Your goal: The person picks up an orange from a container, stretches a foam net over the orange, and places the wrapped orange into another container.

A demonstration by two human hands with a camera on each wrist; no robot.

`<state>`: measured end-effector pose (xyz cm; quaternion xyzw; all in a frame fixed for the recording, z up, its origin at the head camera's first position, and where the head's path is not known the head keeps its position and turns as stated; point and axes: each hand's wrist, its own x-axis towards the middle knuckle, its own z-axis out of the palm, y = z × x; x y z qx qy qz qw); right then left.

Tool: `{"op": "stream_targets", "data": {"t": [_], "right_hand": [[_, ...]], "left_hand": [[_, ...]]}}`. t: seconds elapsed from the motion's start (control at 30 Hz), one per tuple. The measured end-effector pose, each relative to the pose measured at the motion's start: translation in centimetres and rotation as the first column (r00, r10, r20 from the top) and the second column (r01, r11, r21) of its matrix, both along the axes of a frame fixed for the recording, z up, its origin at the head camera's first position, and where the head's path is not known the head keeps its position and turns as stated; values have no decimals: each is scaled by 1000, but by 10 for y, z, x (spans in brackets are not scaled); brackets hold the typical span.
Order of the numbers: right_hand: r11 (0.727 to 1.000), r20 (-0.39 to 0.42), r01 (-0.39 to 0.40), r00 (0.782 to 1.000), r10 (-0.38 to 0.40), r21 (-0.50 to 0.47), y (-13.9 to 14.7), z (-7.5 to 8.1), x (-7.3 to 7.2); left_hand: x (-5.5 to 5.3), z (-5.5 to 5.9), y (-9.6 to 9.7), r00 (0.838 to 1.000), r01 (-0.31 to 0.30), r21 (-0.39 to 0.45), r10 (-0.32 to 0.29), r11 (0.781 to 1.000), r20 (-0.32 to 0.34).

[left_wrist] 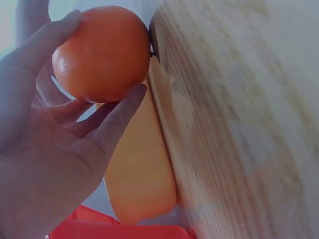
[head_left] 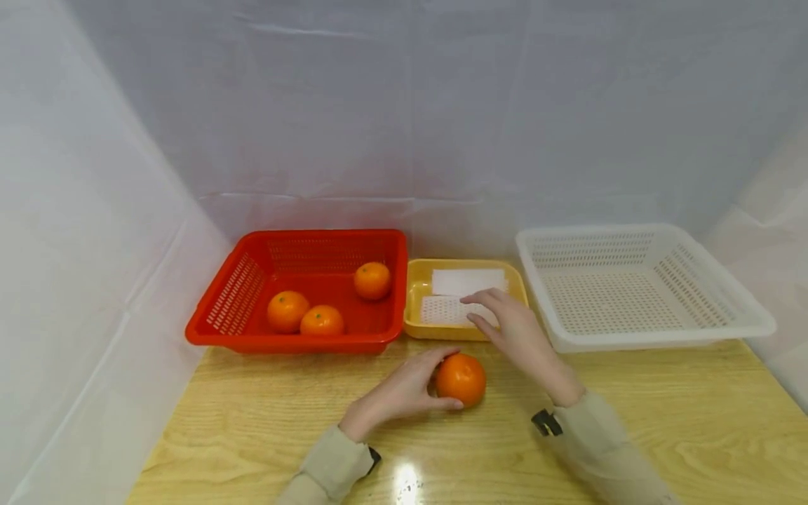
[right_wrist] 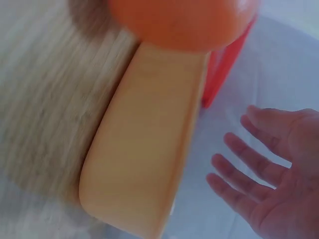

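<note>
My left hand (head_left: 404,390) holds an orange (head_left: 462,380) from its left side, thumb in front and fingers behind. In the left wrist view, the fingertips touch the orange skin (left_wrist: 107,55) close to the wood. The right hand (head_left: 519,338) is held over the front right part of a small yellow tray (head_left: 413,328), its fingers spread and nothing in them. Inside that tray lie a white sheet (head_left: 468,280) and a white piece with small holes (head_left: 442,310), partly covered by the right fingers in the head view.
To the left stands a red basket (head_left: 303,343) with three oranges (head_left: 372,281) in it. A white perforated basket (head_left: 656,335) is on the right. Behind and at the sides hang pale sheets (head_left: 404,126). The wooden table (head_left: 265,421) extends in front.
</note>
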<state>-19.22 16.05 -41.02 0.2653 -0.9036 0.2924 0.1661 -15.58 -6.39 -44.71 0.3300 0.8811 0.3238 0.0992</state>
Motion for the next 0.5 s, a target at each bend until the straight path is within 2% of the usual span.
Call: {"op": "stream_targets", "data": {"t": [0.07,0.27,0.5], "right_hand": [[997,-26,38,999,-36,73,-4,-1,-11],[972,34,72,996,-82,224,-10,-10,-33],[962,78,83,991,-106,260,-13,-17,-41]], "left_hand": [[0,0,0,1000,1,0,-1,1000,-2],[1,-2,1,1000,-6,-7,6,1000,14],[1,-2,1,1000,-20,-11,20,1000,17]]}}
